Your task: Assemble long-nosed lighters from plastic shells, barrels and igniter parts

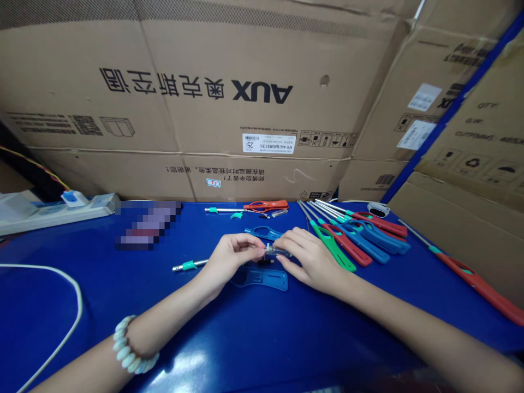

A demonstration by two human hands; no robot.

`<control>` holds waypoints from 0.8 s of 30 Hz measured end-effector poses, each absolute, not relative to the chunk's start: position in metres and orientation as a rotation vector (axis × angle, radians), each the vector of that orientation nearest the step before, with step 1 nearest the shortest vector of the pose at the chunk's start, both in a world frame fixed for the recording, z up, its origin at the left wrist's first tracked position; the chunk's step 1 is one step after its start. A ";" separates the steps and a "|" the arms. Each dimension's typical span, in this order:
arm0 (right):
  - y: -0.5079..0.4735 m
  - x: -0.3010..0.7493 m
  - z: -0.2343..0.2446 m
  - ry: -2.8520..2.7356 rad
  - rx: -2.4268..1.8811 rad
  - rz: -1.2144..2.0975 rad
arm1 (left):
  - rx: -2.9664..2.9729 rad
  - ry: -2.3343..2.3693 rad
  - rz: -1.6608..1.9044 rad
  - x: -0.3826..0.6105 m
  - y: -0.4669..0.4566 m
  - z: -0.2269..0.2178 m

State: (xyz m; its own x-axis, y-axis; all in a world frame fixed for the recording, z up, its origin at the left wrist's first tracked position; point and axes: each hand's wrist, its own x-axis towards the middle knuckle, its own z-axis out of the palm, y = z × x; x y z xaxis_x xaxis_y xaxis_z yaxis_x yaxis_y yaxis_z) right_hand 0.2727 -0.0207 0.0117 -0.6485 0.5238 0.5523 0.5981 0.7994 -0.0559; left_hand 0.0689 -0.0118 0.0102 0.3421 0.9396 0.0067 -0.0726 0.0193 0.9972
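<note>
My right hand (309, 259) holds a small clear lighter fuel tank (275, 251) between thumb and fingers. At the tank's pale tip, the thumb and forefinger of my left hand (231, 254) are pinched together; whatever they grip is too small to make out. Below the hands lies a blue lighter handle half (276, 280), its inner side up. Another blue handle half (262, 232) rests just behind my fingers. A metal lighter tube with a green collar (190, 266) sticks out to the left, partly hidden by my left hand. A small black part (267, 261) shows under the tank.
Several finished-looking lighters, including a green one (336, 250), lie fanned out at right. A red opened lighter (266, 206) and a green trigger (236, 215) lie at the back. Cardboard boxes (204, 125) wall the table. A power strip (96, 206) and white cable (77, 295) are left.
</note>
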 end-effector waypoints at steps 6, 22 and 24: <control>-0.021 0.273 0.008 -2.409 -0.834 -0.233 | 1.279 0.912 0.995 0.069 -0.013 0.009; -0.020 0.271 0.003 -2.430 -0.730 -0.174 | 1.356 0.938 1.061 0.070 -0.013 0.004; -0.020 0.271 0.003 -2.439 -0.715 -0.184 | 1.377 0.943 1.062 0.070 -0.013 0.003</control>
